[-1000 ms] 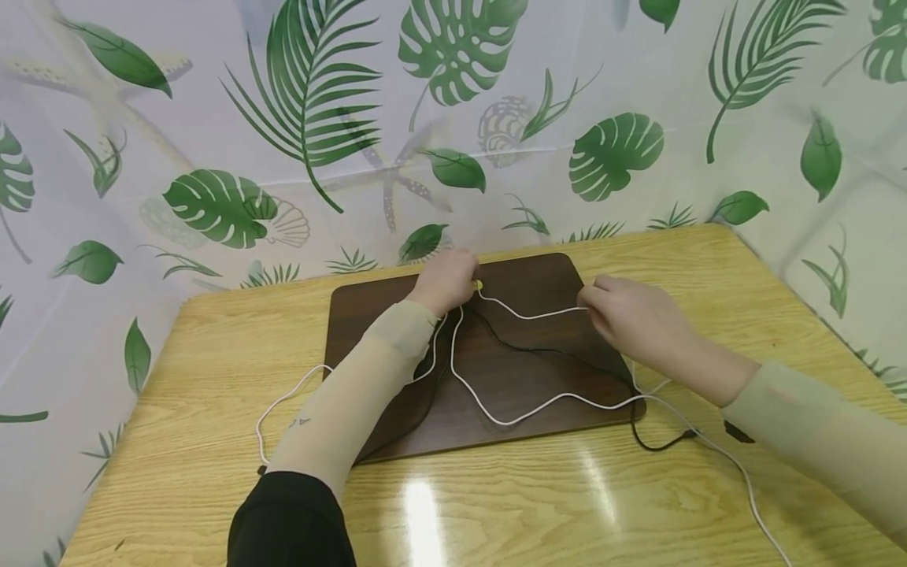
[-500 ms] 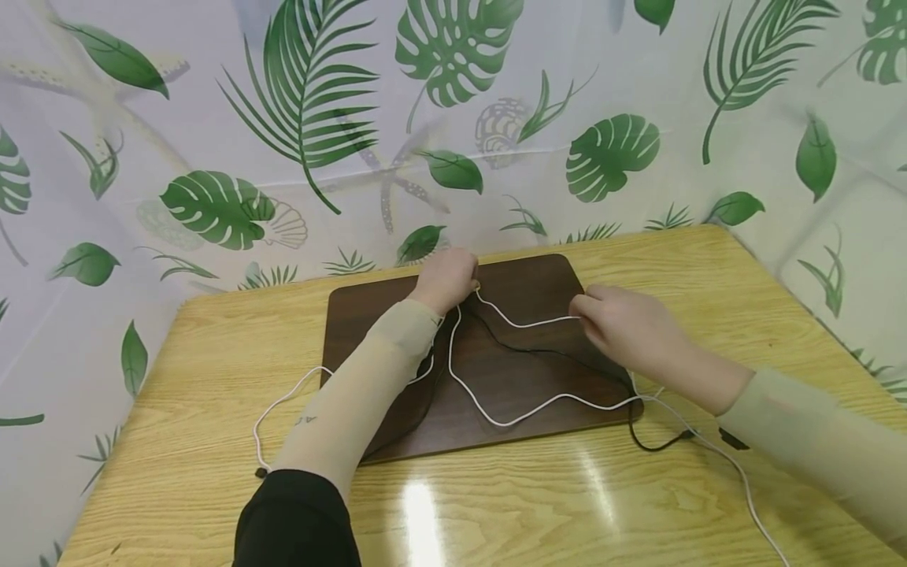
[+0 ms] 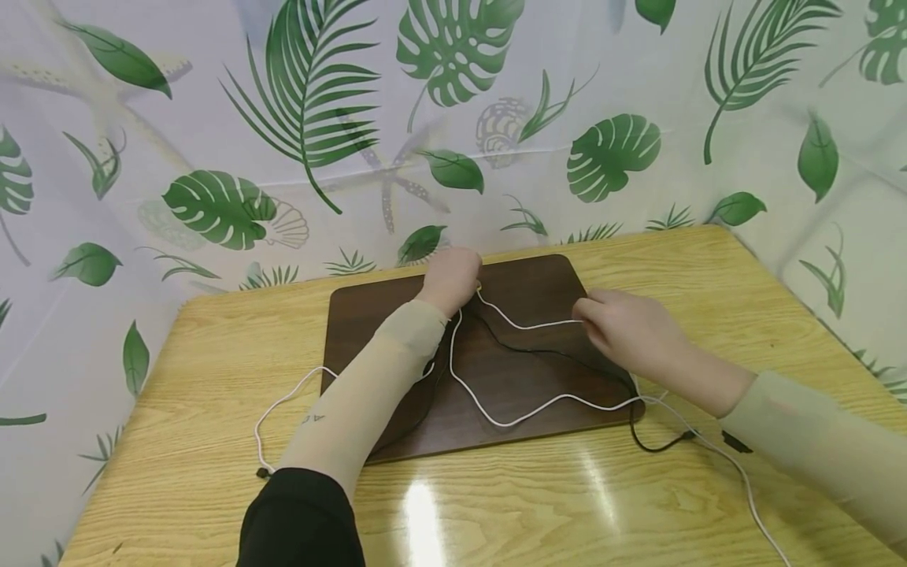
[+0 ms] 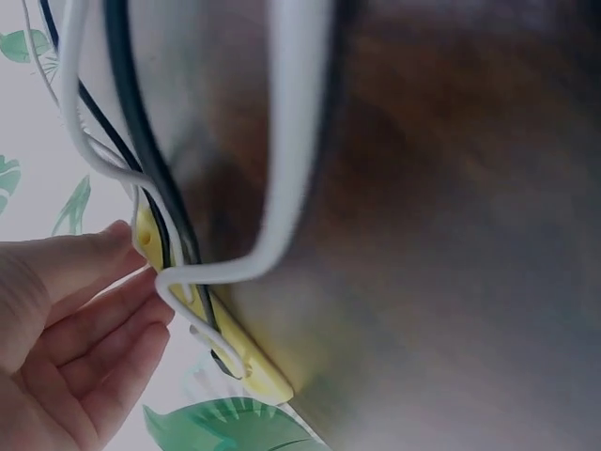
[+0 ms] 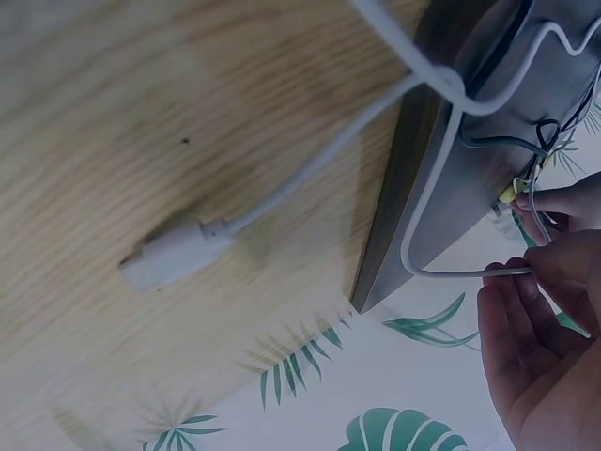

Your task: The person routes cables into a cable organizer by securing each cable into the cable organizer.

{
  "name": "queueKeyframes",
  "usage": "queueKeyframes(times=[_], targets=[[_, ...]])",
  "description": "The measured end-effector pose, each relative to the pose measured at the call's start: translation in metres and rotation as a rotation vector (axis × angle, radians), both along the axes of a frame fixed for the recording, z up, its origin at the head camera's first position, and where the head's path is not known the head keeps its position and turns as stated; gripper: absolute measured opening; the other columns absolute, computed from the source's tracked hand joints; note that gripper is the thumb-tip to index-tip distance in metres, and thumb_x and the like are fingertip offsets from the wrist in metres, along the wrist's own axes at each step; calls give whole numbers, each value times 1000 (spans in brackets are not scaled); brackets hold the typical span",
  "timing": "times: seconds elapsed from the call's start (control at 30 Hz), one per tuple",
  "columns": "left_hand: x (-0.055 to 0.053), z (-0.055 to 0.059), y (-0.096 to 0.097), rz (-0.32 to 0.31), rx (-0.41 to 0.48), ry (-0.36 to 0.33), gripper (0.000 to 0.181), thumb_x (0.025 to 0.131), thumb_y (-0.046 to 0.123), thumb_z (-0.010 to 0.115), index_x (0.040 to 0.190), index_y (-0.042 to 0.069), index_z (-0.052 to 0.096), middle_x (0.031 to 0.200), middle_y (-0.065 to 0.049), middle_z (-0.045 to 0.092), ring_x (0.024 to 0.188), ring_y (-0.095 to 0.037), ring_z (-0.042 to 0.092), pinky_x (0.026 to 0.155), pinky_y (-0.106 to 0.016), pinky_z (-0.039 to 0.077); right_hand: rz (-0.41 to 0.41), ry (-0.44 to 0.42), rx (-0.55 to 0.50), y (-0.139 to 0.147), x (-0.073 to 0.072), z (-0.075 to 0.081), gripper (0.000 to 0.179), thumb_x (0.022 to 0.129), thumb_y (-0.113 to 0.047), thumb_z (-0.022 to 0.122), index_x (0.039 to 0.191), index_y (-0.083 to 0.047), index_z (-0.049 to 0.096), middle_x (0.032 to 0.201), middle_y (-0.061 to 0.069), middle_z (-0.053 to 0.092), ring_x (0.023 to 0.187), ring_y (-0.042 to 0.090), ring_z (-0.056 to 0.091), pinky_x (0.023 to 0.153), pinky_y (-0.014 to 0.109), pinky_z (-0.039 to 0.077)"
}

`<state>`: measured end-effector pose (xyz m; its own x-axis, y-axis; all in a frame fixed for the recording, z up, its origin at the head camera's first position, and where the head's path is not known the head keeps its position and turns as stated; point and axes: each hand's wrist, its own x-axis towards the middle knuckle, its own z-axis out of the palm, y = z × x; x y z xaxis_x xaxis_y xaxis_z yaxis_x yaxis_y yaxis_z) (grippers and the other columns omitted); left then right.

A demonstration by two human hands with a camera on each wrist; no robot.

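Observation:
My left hand (image 3: 450, 279) is at the far side of the dark brown board (image 3: 531, 279). In the left wrist view its thumb and fingers hold the upper end of a yellow cable holder (image 4: 261, 368), a strip with white and black cables running over it. To the right, above the board's edge, my right hand (image 3: 631, 327) pinches a white cable (image 3: 527, 327) between thumb and fingers. That cable runs from the yellow holder with a slight sag. In the right wrist view a white plug (image 5: 174, 254) lies on the wooden table at a cable's end.
A black cable (image 3: 553, 351) crosses the board and ends in a black plug (image 3: 689, 434) on the table (image 3: 538, 504). White cable loops hang over the board's left and right edges. A leaf-patterned cloth (image 3: 524, 173) stands behind the table.
My right hand has come down slightly, and the white cable between the hands sags lower. The left hand has shifted a little to the right, staying at the yellow holder.

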<state>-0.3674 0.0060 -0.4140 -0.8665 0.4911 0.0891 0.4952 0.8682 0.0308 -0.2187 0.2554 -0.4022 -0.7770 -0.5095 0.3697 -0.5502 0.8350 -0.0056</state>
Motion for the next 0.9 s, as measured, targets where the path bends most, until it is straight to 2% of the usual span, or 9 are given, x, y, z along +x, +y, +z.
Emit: queueKeyframes(times=[0.23, 0.43, 0.57, 0.67, 0.8, 0.9], targets=[[-1, 2, -3, 24, 54, -57, 14, 94, 15, 81, 82, 8, 75, 94, -7, 81, 92, -27, 77, 83, -42, 63, -9, -14, 14, 0, 2, -4, 13, 90, 2, 74, 97, -9, 72, 85, 4, 67, 70, 21, 67, 54, 39, 52], [-5, 0, -9, 54, 185, -179, 13, 93, 18, 83, 93, 5, 79, 100, -8, 80, 94, -26, 75, 88, -40, 60, -20, -38, 27, -1, 2, -6, 14, 90, 3, 72, 98, -9, 71, 88, 5, 68, 74, 25, 70, 57, 42, 54], [-7, -1, -11, 65, 226, -234, 13, 94, 17, 82, 96, 4, 79, 103, -9, 80, 94, -27, 74, 88, -41, 60, -20, -46, 27, -2, 1, -7, 15, 89, 3, 72, 97, -9, 70, 88, 6, 68, 75, 26, 70, 58, 43, 55], [-6, 2, -13, 51, 234, -236, 12, 96, 15, 80, 92, 4, 79, 100, -9, 81, 82, -22, 69, 82, -38, 59, -19, -48, 23, -1, 0, -9, 14, 89, 3, 72, 96, -9, 70, 88, 6, 68, 75, 26, 69, 58, 43, 55], [-5, 4, -13, 38, 238, -226, 15, 97, 13, 79, 84, 4, 77, 89, -8, 79, 70, -16, 55, 73, -33, 51, -28, -58, 21, 0, 0, -10, 14, 89, 3, 72, 96, -9, 71, 88, 7, 68, 75, 26, 69, 58, 43, 54], [-6, 2, -13, 41, 226, -219, 19, 96, 15, 80, 81, 4, 76, 86, -8, 78, 70, -16, 55, 73, -34, 52, -32, -65, 23, 0, 0, -11, 13, 90, 3, 73, 96, -9, 72, 88, 7, 68, 75, 26, 69, 57, 42, 54]])
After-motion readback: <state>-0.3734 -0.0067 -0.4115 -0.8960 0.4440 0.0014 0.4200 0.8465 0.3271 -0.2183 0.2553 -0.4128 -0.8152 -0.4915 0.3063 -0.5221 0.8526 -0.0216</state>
